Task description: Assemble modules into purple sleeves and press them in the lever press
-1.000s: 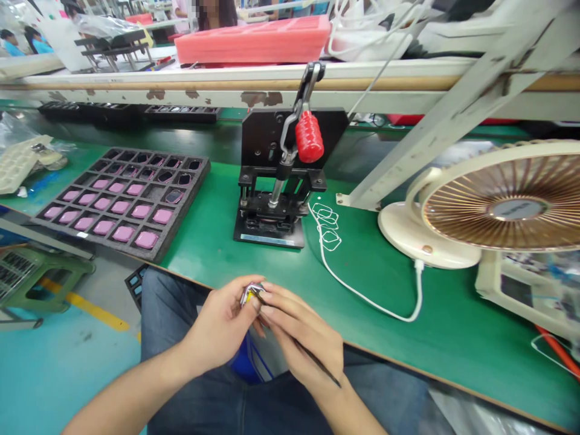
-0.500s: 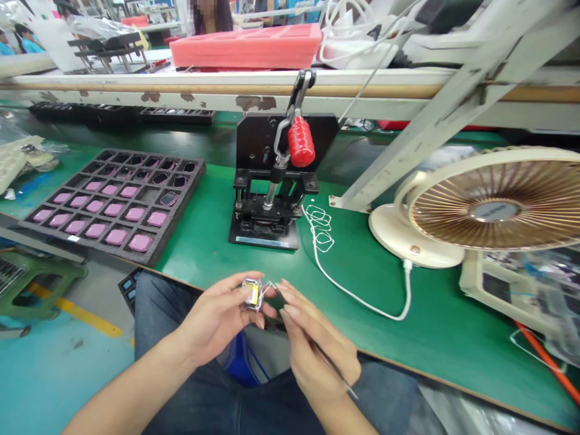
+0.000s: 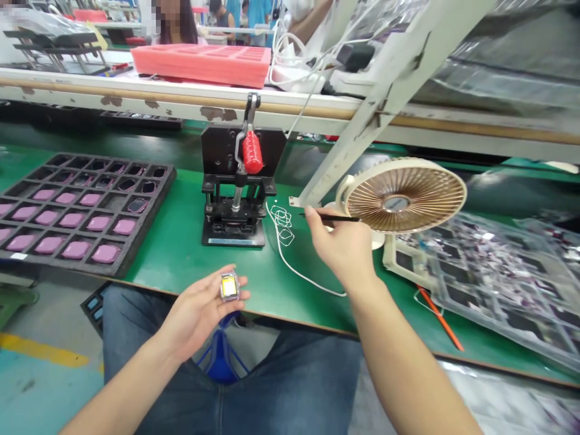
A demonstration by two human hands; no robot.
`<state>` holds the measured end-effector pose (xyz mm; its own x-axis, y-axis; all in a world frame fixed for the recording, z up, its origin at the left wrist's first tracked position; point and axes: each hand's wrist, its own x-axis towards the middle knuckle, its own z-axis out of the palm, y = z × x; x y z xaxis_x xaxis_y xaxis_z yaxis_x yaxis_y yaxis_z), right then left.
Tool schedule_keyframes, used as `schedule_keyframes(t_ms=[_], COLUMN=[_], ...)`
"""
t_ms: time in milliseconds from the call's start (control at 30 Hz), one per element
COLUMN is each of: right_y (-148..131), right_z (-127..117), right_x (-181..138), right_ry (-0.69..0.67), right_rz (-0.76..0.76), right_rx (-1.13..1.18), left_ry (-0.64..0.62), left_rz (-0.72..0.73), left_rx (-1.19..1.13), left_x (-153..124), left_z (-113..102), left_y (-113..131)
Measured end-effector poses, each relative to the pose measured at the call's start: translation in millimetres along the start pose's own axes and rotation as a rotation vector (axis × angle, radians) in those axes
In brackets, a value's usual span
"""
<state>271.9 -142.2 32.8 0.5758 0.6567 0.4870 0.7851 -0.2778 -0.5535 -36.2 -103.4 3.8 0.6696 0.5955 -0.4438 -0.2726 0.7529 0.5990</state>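
In my left hand [image 3: 199, 311] lies a small square device case [image 3: 229, 286] with a clear purplish rim and a white, yellow-edged middle. The fingers support it from below, over the bench's front edge. Dark tweezers [image 3: 338, 218] are gripped in my right hand [image 3: 347, 251], their tips pointing left. Those tips are near several thin white angular ring gaskets [image 3: 284, 235], which lie partly overlapping on the green bench. No ring can be made out at the tips. Behind the left hand stands a black toggle press [image 3: 233, 226] with a red handle [image 3: 252, 152].
A dark foam tray [image 3: 149, 226] of purple cases is at left. At right are a beige fan [image 3: 399, 199], clear trays of parts [image 3: 493, 284] and an orange stick [image 3: 439, 317]. A white cable [image 3: 301, 275] crosses the bench below a slanted metal post [image 3: 348, 136].
My right hand has moved away from the case, up and right toward the rings, with the tweezers. A thin white loop seen at the case earlier no longer shows there. The view has shifted right.
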Motion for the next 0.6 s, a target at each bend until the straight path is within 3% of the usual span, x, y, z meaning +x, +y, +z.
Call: schedule_keyframes(t_ms=[100, 200, 300, 433, 533, 600], right_y=[0, -1, 10, 61, 123, 163], right_z=[-5, -18, -43, -114, -184, -221], right_x=[-13, -46, -82, -98, -73, -47], right_ry=[-0.019, 0.022, 0.05, 0.068, 0.093, 0.039], right_rz=[0.021, 0.033, 0.066, 0.226, 0.365, 0.455], right_rx=[0.065, 0.219, 0.077, -0.333, -0.531, -0.628], left_ry=[0.019, 0.087, 0.19, 0.251, 0.239, 0.226], left_rz=[-0.007, 0.014, -0.011, -0.078, -0.097, -0.09], left_rx=[0.027, 0.069, 0.122, 0.16, 0.164, 0.176], left_x=[-3, -8, -12, -10, -4, -1], left_z=[-2, -2, 0, 0, -3, -4], left_y=[0, 0, 0, -5, -14, -21])
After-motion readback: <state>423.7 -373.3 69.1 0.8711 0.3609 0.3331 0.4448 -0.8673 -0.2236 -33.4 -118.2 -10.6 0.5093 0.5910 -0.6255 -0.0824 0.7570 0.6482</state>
